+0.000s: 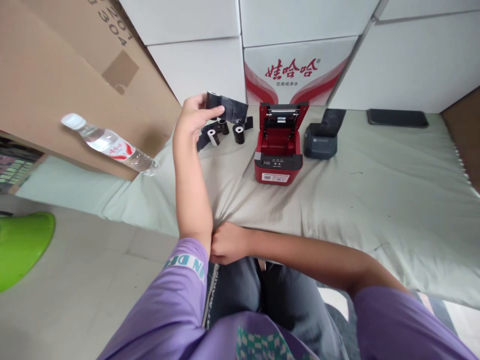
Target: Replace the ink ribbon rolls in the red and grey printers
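My left hand [198, 114] is raised over the cloth, its fingers pinching a black paper roll [233, 107] with a strip hanging out to the right. Under it lie more rolls: a black one with a white core [239, 134], a paler one [213, 137], and some loose black strip. My right hand [228, 243] is a closed fist at the cloth's front edge, against my left elbow; nothing shows in it. Right of the rolls stands a red receipt printer [279, 172] with its lid up and its paper bay exposed. A small dark printer [320, 145] beside it has a black sheet standing up from it.
A water bottle [114, 145] lies at the left by a large cardboard box [90, 65]. White cartons [292, 20] are stacked along the back. A black phone [397, 118] lies at the back right. A green stool [24, 245] stands on the floor at left.
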The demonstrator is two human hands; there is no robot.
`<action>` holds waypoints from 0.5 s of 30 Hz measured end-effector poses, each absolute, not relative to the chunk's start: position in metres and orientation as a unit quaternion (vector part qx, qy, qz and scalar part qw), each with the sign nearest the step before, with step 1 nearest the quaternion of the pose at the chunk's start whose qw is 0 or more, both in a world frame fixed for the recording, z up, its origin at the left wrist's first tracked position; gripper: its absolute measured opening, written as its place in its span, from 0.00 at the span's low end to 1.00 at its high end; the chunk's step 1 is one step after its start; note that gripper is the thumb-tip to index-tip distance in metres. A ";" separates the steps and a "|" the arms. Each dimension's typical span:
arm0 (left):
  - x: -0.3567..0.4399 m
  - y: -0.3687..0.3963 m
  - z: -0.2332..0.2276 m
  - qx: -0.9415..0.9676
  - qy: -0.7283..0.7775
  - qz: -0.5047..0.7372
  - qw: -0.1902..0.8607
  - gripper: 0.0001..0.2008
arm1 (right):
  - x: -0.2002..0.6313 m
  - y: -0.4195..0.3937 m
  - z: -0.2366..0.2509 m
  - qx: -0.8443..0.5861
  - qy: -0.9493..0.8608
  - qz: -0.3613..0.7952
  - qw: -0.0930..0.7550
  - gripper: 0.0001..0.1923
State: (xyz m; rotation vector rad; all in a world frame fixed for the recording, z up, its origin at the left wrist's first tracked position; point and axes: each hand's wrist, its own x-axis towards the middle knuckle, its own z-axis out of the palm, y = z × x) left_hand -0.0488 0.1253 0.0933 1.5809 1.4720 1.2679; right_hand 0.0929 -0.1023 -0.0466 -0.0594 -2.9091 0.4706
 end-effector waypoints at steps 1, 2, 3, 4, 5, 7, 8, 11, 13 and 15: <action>-0.049 0.126 0.092 0.603 0.562 0.475 0.309 0.22 | 0.093 -0.102 -0.047 -0.021 -0.982 0.159 0.098 0.18; -0.049 0.127 0.090 0.606 0.565 0.471 0.304 0.21 | 0.093 -0.102 -0.048 -0.021 -0.982 0.159 0.101 0.18; -0.050 0.128 0.089 0.608 0.571 0.465 0.297 0.20 | 0.093 -0.102 -0.048 -0.021 -0.982 0.157 0.103 0.18; -0.051 0.129 0.087 0.609 0.581 0.457 0.287 0.20 | 0.093 -0.102 -0.049 -0.021 -0.982 0.156 0.105 0.18; -0.053 0.129 0.085 0.610 0.594 0.446 0.275 0.20 | 0.093 -0.102 -0.049 -0.020 -0.982 0.155 0.106 0.18; -0.057 0.132 0.080 0.611 0.621 0.425 0.244 0.21 | 0.092 -0.102 -0.049 -0.019 -0.982 0.155 0.106 0.18; -0.060 0.133 0.077 0.612 0.631 0.418 0.227 0.21 | 0.092 -0.102 -0.049 -0.018 -0.982 0.156 0.106 0.18; -0.065 0.139 0.069 0.612 0.647 0.412 0.192 0.21 | 0.092 -0.102 -0.049 -0.016 -0.982 0.156 0.103 0.18; -0.065 0.141 0.065 0.605 0.656 0.407 0.195 0.21 | 0.093 -0.102 -0.048 -0.017 -0.982 0.157 0.103 0.18; -0.063 0.141 0.064 0.595 0.672 0.393 0.200 0.22 | 0.093 -0.102 -0.048 -0.018 -0.982 0.158 0.102 0.18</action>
